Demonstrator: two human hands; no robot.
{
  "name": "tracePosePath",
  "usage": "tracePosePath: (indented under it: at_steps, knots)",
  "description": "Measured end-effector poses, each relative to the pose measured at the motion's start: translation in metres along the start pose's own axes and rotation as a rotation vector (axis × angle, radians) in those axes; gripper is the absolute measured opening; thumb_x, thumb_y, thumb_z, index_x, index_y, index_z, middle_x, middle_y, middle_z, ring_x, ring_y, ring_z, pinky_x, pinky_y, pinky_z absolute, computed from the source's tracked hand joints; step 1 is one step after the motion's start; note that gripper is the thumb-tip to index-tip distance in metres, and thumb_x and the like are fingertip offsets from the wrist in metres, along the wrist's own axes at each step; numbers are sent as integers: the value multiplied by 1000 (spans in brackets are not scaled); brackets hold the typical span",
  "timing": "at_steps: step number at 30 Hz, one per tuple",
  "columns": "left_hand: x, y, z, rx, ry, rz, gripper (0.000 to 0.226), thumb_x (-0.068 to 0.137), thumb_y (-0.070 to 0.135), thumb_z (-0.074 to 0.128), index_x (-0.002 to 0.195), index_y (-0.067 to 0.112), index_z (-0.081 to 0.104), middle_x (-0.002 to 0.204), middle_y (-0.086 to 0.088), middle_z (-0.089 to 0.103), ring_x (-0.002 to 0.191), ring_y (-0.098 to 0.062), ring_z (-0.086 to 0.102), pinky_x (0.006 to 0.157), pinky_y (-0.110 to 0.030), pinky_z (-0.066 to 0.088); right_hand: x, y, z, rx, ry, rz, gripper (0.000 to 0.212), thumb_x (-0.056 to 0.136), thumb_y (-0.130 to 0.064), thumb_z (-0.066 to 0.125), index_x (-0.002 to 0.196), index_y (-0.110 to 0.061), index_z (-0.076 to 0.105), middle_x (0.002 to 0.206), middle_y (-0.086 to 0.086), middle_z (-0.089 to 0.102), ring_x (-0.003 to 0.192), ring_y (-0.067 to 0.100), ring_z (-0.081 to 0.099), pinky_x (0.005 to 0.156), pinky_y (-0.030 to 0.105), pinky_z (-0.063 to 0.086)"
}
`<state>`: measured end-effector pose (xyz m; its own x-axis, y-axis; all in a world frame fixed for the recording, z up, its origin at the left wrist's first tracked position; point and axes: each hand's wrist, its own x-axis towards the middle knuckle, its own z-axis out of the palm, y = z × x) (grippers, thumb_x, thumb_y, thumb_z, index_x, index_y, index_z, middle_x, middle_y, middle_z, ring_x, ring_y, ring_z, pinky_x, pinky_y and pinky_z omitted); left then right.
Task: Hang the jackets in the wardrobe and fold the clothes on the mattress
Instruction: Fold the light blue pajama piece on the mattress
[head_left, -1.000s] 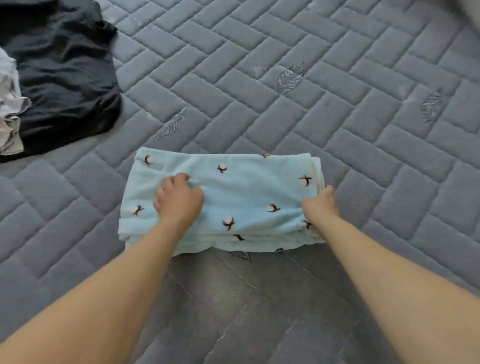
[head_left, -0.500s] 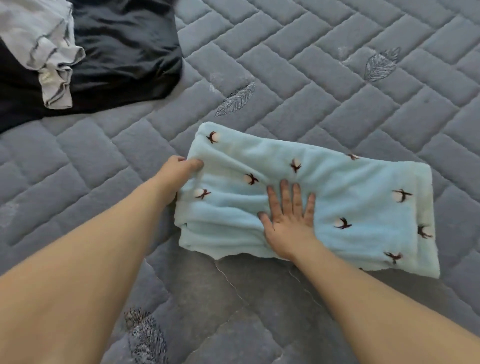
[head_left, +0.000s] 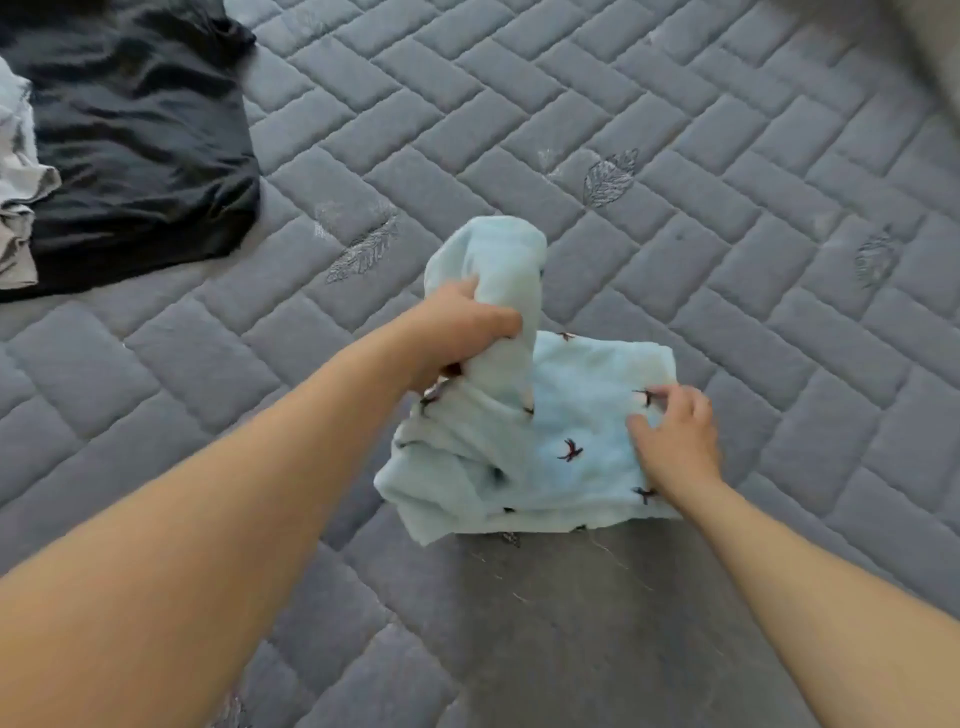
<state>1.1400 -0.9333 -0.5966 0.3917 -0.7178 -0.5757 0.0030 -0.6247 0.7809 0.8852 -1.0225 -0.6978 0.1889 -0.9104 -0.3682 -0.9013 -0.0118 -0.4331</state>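
Left hand (head_left: 460, 335) is clenched around one end of the light blue garment (head_left: 571, 441), a soft fleecy piece dotted with small dark motifs, and that end stands raised in a bunched column above the fist. Thumb side faces the camera, fingers wrapped tight into the cloth. Below and just to the right of that grip, the remainder of the garment lies in a folded stack on the grey quilted mattress (head_left: 727, 208), its near edge loose and drooping toward the camera.

Right hand (head_left: 675, 441) sits on the flat part of the stack, to the right of the lifted end and lower than it. Its fingers are bent and the fingertips (head_left: 655, 399) dig into the fabric near the right edge, with the thumb set against the cloth beside them; it looks like a pinch on the top layer, though the exact hold is hard to read.

Far out to the left of the gripping hand and beyond it, a black garment (head_left: 140, 145) lies spread and rumpled on the mattress. A crumpled grey-white garment (head_left: 18, 208) rests on its left edge, cut off by the frame.
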Motion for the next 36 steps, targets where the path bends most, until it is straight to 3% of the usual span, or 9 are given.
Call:
tracePosePath:
  at_steps: [2, 5, 10, 17, 19, 23, 27, 31, 36]
  knots:
    - [2, 14, 68, 85, -58, 39, 20, 73, 34, 67, 88, 24, 57, 86, -2, 65, 77, -21, 66, 66, -35, 59, 5, 9, -27, 536, -115, 304, 35, 83, -55, 56, 94, -23, 49, 95, 1, 51, 82, 21, 54, 71, 37, 45]
    - [9, 10, 147, 229, -357, -28, 10, 88, 21, 59, 85, 12, 60, 81, -5, 63, 76, -24, 61, 74, -37, 57, 6, 32, -44, 913, -337, 505, 53, 87, -75, 41, 104, -28, 56, 93, 4, 65, 81, 19, 64, 60, 36, 50]
    - [35, -18, 140, 641, 307, 277, 38, 87, 21, 57, 125, 23, 57, 130, -4, 51, 117, -29, 45, 96, -40, 39, 3, 51, -28, 701, -745, 247, 94, 66, -80, 69, 142, -30, 47, 130, -2, 64, 117, 21, 62, 100, 43, 49]
    - [86, -16, 105, 1072, 99, 261, 99, 69, 75, 64, 150, 39, 19, 162, 7, 8, 151, -19, -3, 115, -61, -12, 13, 38, -10, 596, -746, 305, 141, 40, -80, 81, 154, -32, 14, 149, 3, 41, 132, 27, 46, 109, 48, 41]
    - [108, 0, 112, 1136, -34, 248, 109, 63, 75, 69, 151, 36, 18, 160, 6, 20, 150, -19, 9, 117, -60, -9, 14, 36, -7, 487, -739, 300, 137, 44, -75, 83, 153, -27, 15, 147, 5, 38, 131, 27, 45, 108, 47, 42]
    - [138, 2, 140, 1081, -357, 45, 90, 60, 67, 78, 136, 35, 41, 135, 4, 55, 120, -21, 53, 97, -39, 41, 32, 40, 9, 237, -564, 289, 96, 65, -49, 78, 141, -8, 36, 137, 12, 45, 125, 30, 48, 102, 44, 47]
    - [149, -32, 147, 1162, -202, 174, 93, 60, 78, 68, 136, 32, 41, 128, 1, 46, 129, -26, 37, 105, -46, 30, 48, 43, 20, 270, -561, 360, 101, 65, -46, 79, 142, -5, 28, 140, 12, 42, 129, 31, 46, 104, 45, 45]
    - [149, -68, 138, 1113, -8, 479, 86, 59, 90, 42, 120, 30, 48, 103, 11, 41, 106, -22, 45, 87, -37, 30, 55, 45, 27, 244, -588, 387, 110, 56, -54, 75, 143, -9, 25, 141, 9, 37, 130, 29, 41, 106, 45, 41]
    - [161, -74, 139, 1148, -3, 481, 86, 58, 91, 37, 118, 30, 49, 108, 9, 47, 106, -21, 44, 87, -38, 30, 57, 47, 35, 206, -561, 407, 116, 42, -60, 65, 141, -13, 26, 140, 6, 36, 131, 28, 37, 108, 44, 37]
